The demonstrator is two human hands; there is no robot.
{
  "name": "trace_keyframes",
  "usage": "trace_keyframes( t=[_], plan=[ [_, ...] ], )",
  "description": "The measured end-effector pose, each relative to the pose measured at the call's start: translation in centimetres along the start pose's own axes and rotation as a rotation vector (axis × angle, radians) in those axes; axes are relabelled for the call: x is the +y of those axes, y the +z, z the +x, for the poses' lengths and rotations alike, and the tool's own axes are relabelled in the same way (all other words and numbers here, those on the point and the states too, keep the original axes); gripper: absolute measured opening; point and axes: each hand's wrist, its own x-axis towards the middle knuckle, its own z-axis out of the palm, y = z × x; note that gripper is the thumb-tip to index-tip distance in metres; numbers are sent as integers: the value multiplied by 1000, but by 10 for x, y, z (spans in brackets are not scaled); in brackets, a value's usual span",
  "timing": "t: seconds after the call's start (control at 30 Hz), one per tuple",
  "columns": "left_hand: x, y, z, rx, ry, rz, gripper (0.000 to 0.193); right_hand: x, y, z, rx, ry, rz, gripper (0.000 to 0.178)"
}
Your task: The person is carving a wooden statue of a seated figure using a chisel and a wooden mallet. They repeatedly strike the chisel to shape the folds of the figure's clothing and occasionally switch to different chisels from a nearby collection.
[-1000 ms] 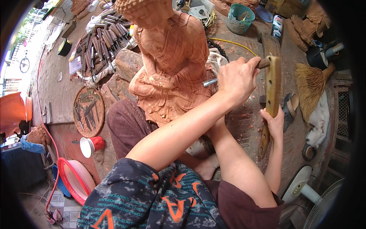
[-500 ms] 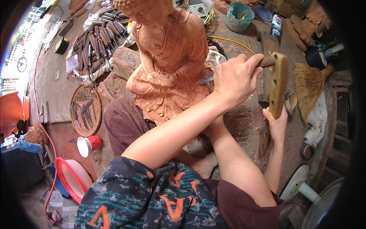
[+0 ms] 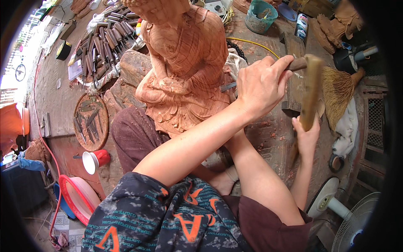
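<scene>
Chisel [image 3: 298, 64] right of statue [image 3: 182, 75], clasped in left hand [image 3: 261, 85], probably stiff and light, best held around the middle, with heavier-looking bar [image 3: 312, 92] clasped in right hand [image 3: 307, 135].

This place seems to be a carving workshop, which one can understand from the large reddish seated figure [image 3: 180, 71], the heap of handled tools [image 3: 103, 52] near it, and the round tray [image 3: 93, 145] with loose blades [image 3: 93, 118]. Small reddish chips [image 3: 273, 135] are scattered on the worn work surface [image 3: 58, 109], and a straw broom [image 3: 338, 94] lies at its side.
</scene>
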Motion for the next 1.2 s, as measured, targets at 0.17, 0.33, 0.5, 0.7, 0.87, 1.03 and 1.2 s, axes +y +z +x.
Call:
trace_keyframes(
  t=[0.17,0.33,0.5,0.7,0.87,1.03,1.2],
  plan=[
    [-4,2,-2,-3,-8,36,28,-6,5,-1,37,268,466,54],
    [-6,-9,-4,-50,-25,146,28,4,7,-3,-35,57,99,57],
    [1,-3,-3,-36,42,47,29,-4,8,0,62,259,657,59],
    [1,-4,1,-41,2,-7,29,-6,1,-3,49,237,547,54],
    [-3,-7,-3,-11,25,28,29,8,4,-8,12,-20,34,49],
    [1,-6,-2,-31,44,-31,28,-13,3,-6,108,237,543,55],
    [2,-6,-2,-39,18,-33,28,-3,-3,-11,22,145,198,43]
  ],
)
